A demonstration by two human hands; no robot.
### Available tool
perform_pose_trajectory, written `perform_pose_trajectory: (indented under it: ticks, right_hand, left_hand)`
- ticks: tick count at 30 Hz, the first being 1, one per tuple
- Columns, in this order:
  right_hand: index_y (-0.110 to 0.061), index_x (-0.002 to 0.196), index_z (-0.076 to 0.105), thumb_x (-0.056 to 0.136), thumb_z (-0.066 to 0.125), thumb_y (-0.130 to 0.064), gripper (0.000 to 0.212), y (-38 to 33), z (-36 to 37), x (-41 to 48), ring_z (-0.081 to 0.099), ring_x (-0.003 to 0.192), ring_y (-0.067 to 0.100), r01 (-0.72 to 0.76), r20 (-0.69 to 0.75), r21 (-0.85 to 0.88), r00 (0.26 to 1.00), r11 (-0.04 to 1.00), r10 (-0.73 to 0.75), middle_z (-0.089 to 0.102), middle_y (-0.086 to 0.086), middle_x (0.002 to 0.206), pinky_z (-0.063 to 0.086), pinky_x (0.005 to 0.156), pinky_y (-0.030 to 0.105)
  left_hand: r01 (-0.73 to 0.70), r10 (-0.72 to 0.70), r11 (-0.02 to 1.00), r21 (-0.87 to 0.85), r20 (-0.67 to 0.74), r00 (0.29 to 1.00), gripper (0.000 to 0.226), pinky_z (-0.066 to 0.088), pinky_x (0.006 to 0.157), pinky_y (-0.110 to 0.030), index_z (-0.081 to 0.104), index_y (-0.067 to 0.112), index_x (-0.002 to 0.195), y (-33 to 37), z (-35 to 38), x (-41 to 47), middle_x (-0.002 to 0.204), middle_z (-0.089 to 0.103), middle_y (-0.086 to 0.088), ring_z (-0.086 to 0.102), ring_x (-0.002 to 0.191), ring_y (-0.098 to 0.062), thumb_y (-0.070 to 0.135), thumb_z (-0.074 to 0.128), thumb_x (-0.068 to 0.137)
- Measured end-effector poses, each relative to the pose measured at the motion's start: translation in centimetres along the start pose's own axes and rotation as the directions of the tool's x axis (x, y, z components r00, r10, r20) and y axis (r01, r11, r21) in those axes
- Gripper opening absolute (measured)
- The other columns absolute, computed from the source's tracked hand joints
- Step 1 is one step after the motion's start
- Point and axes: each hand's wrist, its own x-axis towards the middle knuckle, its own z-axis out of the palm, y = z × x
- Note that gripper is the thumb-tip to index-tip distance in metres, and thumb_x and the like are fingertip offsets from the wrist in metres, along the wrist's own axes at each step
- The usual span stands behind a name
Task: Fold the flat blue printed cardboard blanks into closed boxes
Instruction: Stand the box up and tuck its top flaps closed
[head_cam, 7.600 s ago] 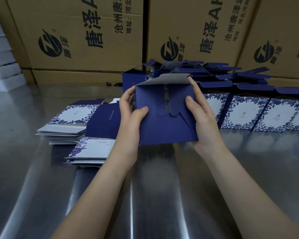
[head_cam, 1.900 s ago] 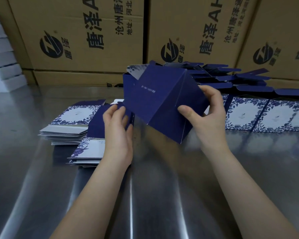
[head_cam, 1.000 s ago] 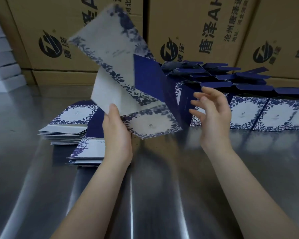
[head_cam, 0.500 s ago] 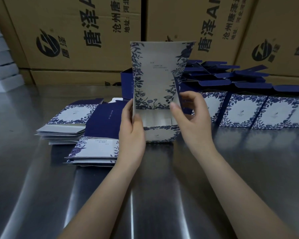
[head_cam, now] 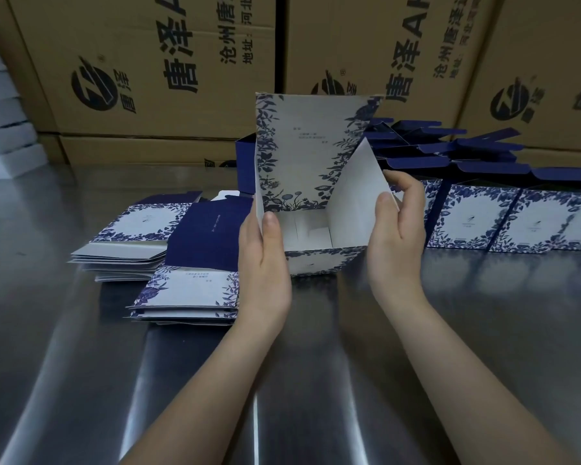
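Nearest, the steel table [head_cam: 282, 380] is running under both forearms. The left hand [head_cam: 265, 263] is gripping the box's left wall, thumb inside, fingers out of sight behind it. The right hand [head_cam: 396, 243] is pinching the white right flap, thumb on its inner face, fingers curled behind. Between them, at 12 o'clock, the box [head_cam: 302, 156] is standing on the table, open on top, its tall flower-printed panel rising upright at the back and the right flap tilting. At its 9 o'clock, blanks [head_cam: 188, 290] are lying in two flat stacks, just beside the left hand. At 3 o'clock, folded boxes [head_cam: 530, 226] are standing in a row. Beyond, brown cartons [head_cam: 155, 78] are lining the back.
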Motion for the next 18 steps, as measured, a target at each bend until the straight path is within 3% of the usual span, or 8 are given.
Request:
perform_pose_trajectory:
  ticks: [2,4,7,8,10,12,15,18]
  right_hand:
    - [-0.038,0.103,0.048,0.094,0.035,-0.018,0.025,0.0,-0.1,0.1,0.046,0.055,-0.007,-0.028,-0.029,0.000,0.999,1.000,0.028,0.055,-0.035,0.068,0.034,0.052,0.014]
    - [-0.042,0.098,0.047,0.093,0.035,-0.017,0.028,-0.1,-0.2,0.2,0.044,0.050,-0.004,-0.048,-0.052,0.005,0.997,0.999,0.048,0.055,-0.030,0.062,0.033,0.048,0.014]
    - [-0.040,0.100,0.048,0.090,0.035,-0.017,0.028,-0.4,-0.2,0.0,0.044,0.047,0.000,-0.038,-0.062,-0.034,0.997,0.999,0.035,0.054,-0.022,0.057,0.030,0.045,0.012]
    - [-0.037,0.103,0.048,0.089,0.036,-0.017,0.027,-0.4,-0.1,-0.1,0.048,0.052,-0.001,-0.028,-0.059,-0.056,0.998,0.998,0.025,0.056,-0.022,0.061,0.032,0.048,0.011]
    - [-0.030,0.110,0.050,0.086,0.040,-0.017,0.030,-0.7,0.2,-0.4,0.058,0.079,0.000,0.033,-0.066,-0.092,0.997,0.995,-0.040,0.061,-0.020,0.086,0.043,0.066,0.015]
    - [-0.012,0.111,0.053,0.082,0.044,-0.008,0.030,-1.4,0.2,-0.7,0.056,0.096,0.019,0.215,-0.094,-0.197,0.967,0.957,-0.237,0.058,-0.005,0.102,0.047,0.080,0.034]
    - [0.005,0.094,0.059,0.075,0.045,0.009,0.024,-2.1,0.3,-1.3,0.054,0.080,0.031,0.500,-0.078,-0.310,0.834,0.809,-0.546,0.056,0.014,0.088,0.046,0.071,0.042]
    - [0.003,0.076,0.064,0.073,0.044,0.010,0.022,-2.7,0.7,-2.0,0.055,0.068,0.034,0.628,0.038,-0.323,0.756,0.707,-0.654,0.059,0.015,0.074,0.043,0.062,0.046]
  left_hand:
    - [-0.003,0.003,1.000,0.008,-0.007,1.000,0.045,0.020,0.079,0.013,0.034,0.032,0.148,0.0,0.2,-0.4,0.111,0.039,0.045,0.032,0.099,0.040,0.046,0.030,0.105]
    - [-0.015,0.015,0.999,0.029,-0.007,1.000,0.048,0.019,0.093,0.007,0.031,0.028,0.152,-0.1,0.3,-0.6,0.136,0.040,0.034,0.035,0.119,0.025,0.042,0.030,0.106]
    - [-0.076,0.075,0.994,0.083,0.011,0.997,0.048,0.024,0.120,-0.024,0.029,0.023,0.155,-0.3,0.5,-0.7,0.156,0.037,0.009,0.032,0.142,-0.003,0.023,0.032,0.107]
    - [-0.101,0.099,0.991,0.093,0.024,0.995,0.050,0.025,0.121,-0.033,0.028,0.023,0.155,-0.3,0.5,-0.7,0.156,0.038,0.006,0.032,0.144,-0.007,0.016,0.031,0.105]
    - [-0.133,0.129,0.985,0.114,0.045,0.991,0.056,0.027,0.121,-0.039,0.024,0.025,0.157,-0.3,0.5,-0.7,0.158,0.036,0.007,0.031,0.145,-0.008,0.008,0.031,0.103]
    - [-0.141,0.135,0.982,0.130,0.048,0.990,0.059,0.028,0.120,-0.041,0.021,0.026,0.157,-0.4,0.4,-0.7,0.158,0.034,0.007,0.032,0.145,-0.010,0.006,0.031,0.103]
    - [-0.142,0.137,0.980,0.139,0.042,0.990,0.060,0.033,0.117,-0.044,0.020,0.026,0.157,-0.4,0.5,-0.8,0.156,0.039,0.003,0.038,0.143,-0.017,0.007,0.032,0.102]
    - [-0.113,0.116,0.983,0.144,-0.011,0.993,0.058,0.043,0.106,-0.037,0.025,0.027,0.155,-0.5,0.3,-0.7,0.146,0.051,-0.002,0.051,0.130,-0.022,0.007,0.033,0.101]
